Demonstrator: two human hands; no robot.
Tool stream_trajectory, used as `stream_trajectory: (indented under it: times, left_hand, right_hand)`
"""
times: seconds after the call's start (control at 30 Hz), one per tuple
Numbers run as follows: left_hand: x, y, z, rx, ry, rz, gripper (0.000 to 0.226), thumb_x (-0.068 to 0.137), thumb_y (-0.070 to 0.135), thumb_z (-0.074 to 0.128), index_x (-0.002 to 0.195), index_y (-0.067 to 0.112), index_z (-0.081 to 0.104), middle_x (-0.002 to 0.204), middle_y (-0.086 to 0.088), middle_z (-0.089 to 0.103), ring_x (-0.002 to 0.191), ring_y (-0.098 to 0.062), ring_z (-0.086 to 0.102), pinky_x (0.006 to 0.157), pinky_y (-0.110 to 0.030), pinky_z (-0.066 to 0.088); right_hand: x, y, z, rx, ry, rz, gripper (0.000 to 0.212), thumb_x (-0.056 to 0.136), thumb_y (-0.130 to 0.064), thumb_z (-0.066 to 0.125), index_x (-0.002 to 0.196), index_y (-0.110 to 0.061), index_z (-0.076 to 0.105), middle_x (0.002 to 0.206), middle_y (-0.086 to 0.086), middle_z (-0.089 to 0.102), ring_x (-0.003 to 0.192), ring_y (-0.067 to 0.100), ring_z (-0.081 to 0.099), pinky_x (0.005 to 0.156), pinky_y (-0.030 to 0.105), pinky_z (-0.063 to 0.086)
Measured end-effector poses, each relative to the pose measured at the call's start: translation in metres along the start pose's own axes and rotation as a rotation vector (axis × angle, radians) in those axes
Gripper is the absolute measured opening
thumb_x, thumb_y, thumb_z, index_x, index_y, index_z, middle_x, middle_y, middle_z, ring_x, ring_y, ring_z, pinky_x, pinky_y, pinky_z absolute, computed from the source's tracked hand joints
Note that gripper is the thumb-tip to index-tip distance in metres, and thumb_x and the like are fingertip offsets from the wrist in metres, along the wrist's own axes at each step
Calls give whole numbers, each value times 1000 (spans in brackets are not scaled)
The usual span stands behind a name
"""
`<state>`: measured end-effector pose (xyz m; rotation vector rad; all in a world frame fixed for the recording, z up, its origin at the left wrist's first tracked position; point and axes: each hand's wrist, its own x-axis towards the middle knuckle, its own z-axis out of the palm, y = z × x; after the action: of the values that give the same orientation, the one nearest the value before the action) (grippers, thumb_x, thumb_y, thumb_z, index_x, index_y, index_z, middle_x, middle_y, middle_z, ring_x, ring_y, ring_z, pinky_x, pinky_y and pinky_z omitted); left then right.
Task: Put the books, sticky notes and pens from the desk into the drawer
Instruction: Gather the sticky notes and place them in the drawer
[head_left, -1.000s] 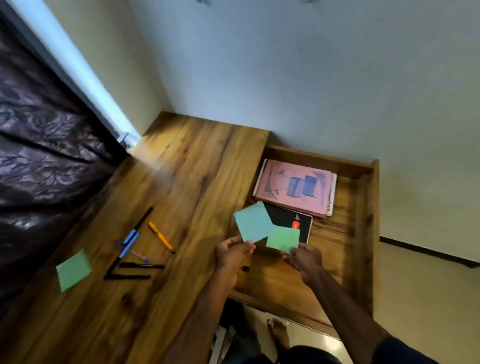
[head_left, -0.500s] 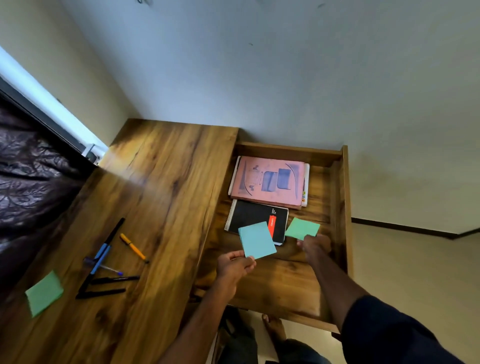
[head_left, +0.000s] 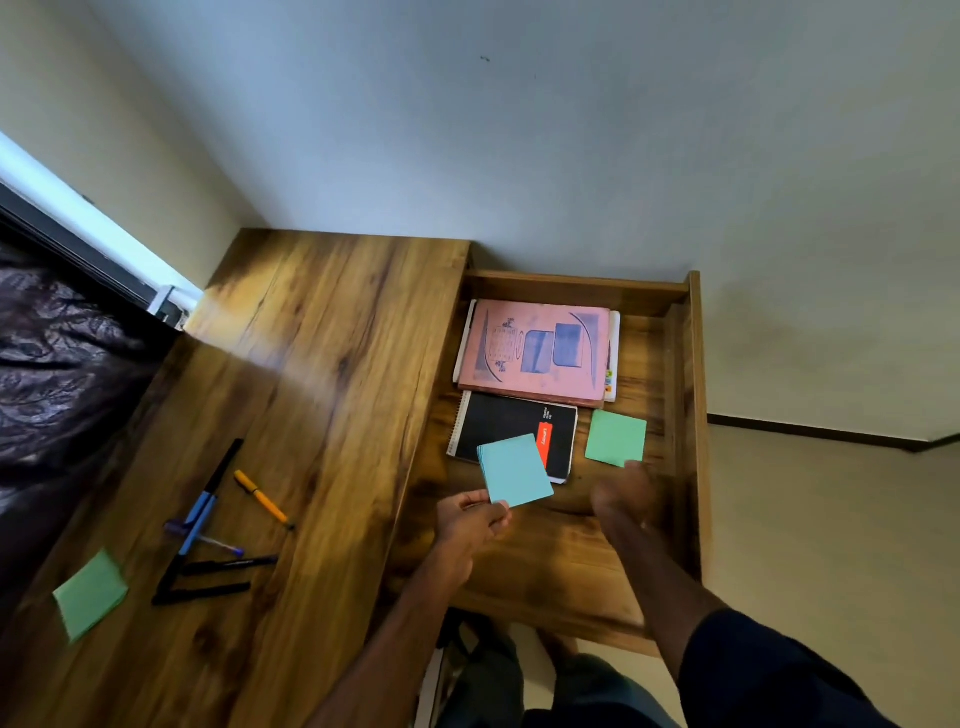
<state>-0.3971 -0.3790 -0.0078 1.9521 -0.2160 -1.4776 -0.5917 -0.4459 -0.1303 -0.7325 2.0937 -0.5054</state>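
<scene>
While I look down at a wooden desk (head_left: 322, 364) with its drawer (head_left: 693, 415) pulled open on the right, my left hand (head_left: 470, 525) pinches a light blue pad of sticky notes (head_left: 515, 471) by its near corner, thumb and fingers closed on it. The pad is held above the drawer, overlapping the lower edge of a black spiral notebook (head_left: 511, 423) that lies flat inside. Beyond the notebook, at the back of the drawer, lies a pink book (head_left: 537, 351) on top of other books. To the right of the notebook, a green sticky pad (head_left: 616, 437) rests on the drawer floor. My right hand (head_left: 623, 501) is just in front of that green pad and is blurred; it holds nothing, and I cannot tell how far its fingers are spread or whether it touches the pad.

On the desk top to the left, well apart from the drawer, several pens lie in a loose cluster: an orange pen (head_left: 261, 498), a blue pen (head_left: 196, 519), a purple pen (head_left: 205, 539) and some black pens (head_left: 208, 592). Nearer the left edge of the desk lies another green sticky pad (head_left: 89, 595). A dark patterned curtain (head_left: 57, 374) hangs along the left side.
</scene>
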Motion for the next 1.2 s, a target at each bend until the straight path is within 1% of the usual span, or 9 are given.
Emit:
stream_trajectory:
  times: [0.03,0.13,0.23,0.37,0.7,0.87,0.97,1.07,1.2]
  left_hand:
    - [-1,1,2,2,-3,-2,33,81,-1,79,109,6,63,113,-16,73,94,-24,74,67,-26,62]
    - [-2,2,8,21,-9,3,37,82,0,80,116,4,64,114,-15,73,95,-23,74,68,-25,62]
    - [-3,1,12,36,-8,2,41,81,2,80,119,4,64,115,-14,73,96,-24,74,68,-25,62]
    - [-2,0,16,50,-9,-2,41,81,2,81,119,4,64,115,-14,73,96,-24,74,69,-26,63]
    - [-1,-6,23,55,-18,3,38,81,3,81,116,6,65,115,-13,73,96,-23,74,73,-28,63]
    - [0,-7,28,41,-18,1,39,81,2,81,117,5,65,115,-13,73,96,-23,74,73,-28,64]
    - [1,-6,31,11,-30,8,36,81,1,81,114,5,65,116,-15,73,97,-24,74,74,-30,64]
    - [2,-1,35,5,-22,18,34,81,-1,80,111,4,64,118,-18,71,101,-27,73,80,-33,63]
    - [4,4,40,31,14,52,37,81,-1,80,112,6,63,119,-17,71,96,-25,74,79,-33,64]
  right_hand:
    - [1,-3,4,-122,66,-100,58,85,-8,76,138,-7,53,134,12,61,124,32,59,92,41,57]
    - [-8,-16,13,-457,-91,-385,66,93,-13,68,151,-6,38,159,13,36,147,31,33,118,41,33]
    - [6,-13,8,-603,-184,-435,63,100,-20,58,154,-6,30,165,11,24,152,28,23,119,38,29]
    - [14,-6,2,-621,-172,-458,60,99,-22,59,152,-8,34,164,9,27,151,27,27,115,37,36]
    - [27,-2,-13,-579,-191,-447,56,100,-18,58,150,-6,38,162,9,31,149,28,31,120,39,28]
    - [16,-13,-16,-387,-156,-388,51,96,-13,65,144,-8,49,156,9,42,142,30,41,117,43,36]
    - [-11,-30,-29,-101,-80,-346,23,98,-21,63,119,-12,65,130,10,65,121,29,59,99,38,51]
    - [-48,-43,-49,331,-393,-133,19,98,-36,61,97,-18,67,104,5,75,97,24,71,82,39,60]
    - [-68,-31,-64,542,-588,-51,33,87,-30,77,113,-12,67,101,6,78,91,30,76,79,43,60]
